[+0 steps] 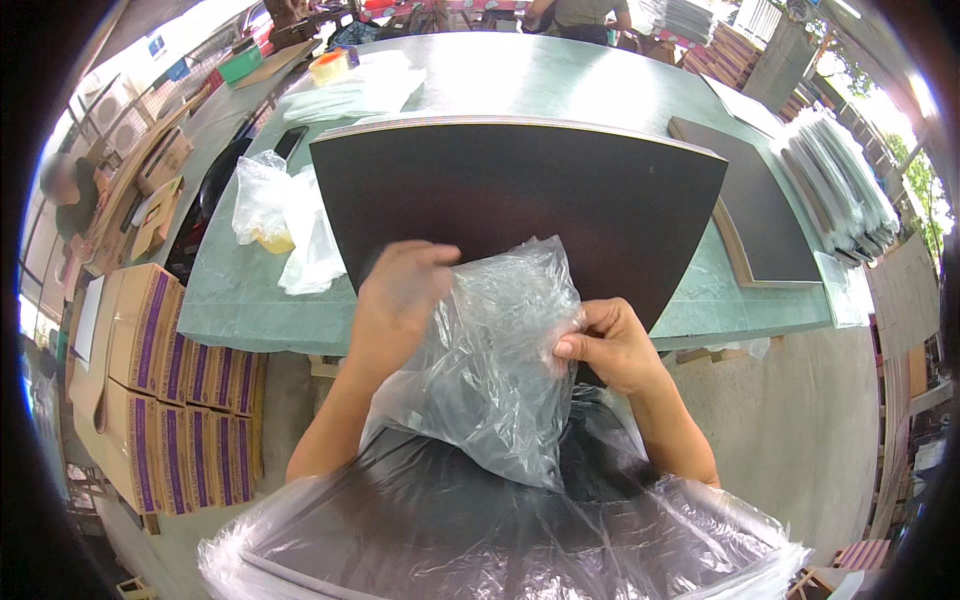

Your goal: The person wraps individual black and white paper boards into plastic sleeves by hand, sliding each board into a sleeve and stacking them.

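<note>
Hands met over a clear plastic bag (495, 370), just at the near edge of the table (230, 300). The left hand (395, 300) pinched the bag's top on the left side, fingers bent down over the rim. The right hand (610, 345) pinched the top on the right side, thumb and fingers closed tight on the thin film. Both hands held the bag, and neither was open.

The bag hung down from the two hands, so its long way ran up and down, toward the person's lap. Its mouth was at the top, between the hands. I could not tell if the mouth was open or stuck flat.

A big dark board (520, 200) lay flat on the table, just past the hands. Its long way ran from left to right, and its near edge sat right behind the bag's top. The board lay straight ahead of the mouth and was much wider than the gap between the hands. Both hands were about the same way from it; the left hand sat a bit closer, over the board's near corner.

Another dark board in plastic wrap (480, 530) rested low down, near the person. A crumpled bag (280, 220) lay on the table to the left.
</note>
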The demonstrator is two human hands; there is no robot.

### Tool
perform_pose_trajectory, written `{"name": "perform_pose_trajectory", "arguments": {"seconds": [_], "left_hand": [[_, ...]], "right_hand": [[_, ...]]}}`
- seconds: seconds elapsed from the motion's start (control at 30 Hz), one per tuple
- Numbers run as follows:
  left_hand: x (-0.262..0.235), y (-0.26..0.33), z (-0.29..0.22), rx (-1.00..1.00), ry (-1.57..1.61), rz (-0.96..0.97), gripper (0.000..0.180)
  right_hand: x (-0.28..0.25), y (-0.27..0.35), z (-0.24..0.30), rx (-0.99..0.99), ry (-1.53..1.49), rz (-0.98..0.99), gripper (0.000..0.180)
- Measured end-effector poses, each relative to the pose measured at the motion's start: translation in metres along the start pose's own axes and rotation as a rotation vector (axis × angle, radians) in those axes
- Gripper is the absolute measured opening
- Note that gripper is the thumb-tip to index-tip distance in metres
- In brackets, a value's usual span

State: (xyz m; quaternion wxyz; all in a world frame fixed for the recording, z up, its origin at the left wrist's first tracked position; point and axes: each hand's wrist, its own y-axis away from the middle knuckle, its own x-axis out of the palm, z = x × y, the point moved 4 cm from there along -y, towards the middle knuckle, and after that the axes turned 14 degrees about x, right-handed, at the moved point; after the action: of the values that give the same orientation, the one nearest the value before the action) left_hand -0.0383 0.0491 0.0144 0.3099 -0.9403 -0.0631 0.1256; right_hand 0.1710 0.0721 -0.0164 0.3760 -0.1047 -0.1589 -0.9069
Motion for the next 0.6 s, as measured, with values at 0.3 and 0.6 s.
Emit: {"name": "perform_pose_trajectory", "arguments": {"seconds": [0.3,0.6], "left_hand": [[-0.006,0.003,0.008,0.322,-0.238,0.097,0.018],[-0.12,0.017,-0.046,0.498,0.163,-0.666,0.015]], "right_hand": [[-0.032,0.004,-0.001,-0.147,-0.661,0.061,0.017],[-0.04,0.04,0.023,-0.248,-0.43,-0.658,0.017]]}}
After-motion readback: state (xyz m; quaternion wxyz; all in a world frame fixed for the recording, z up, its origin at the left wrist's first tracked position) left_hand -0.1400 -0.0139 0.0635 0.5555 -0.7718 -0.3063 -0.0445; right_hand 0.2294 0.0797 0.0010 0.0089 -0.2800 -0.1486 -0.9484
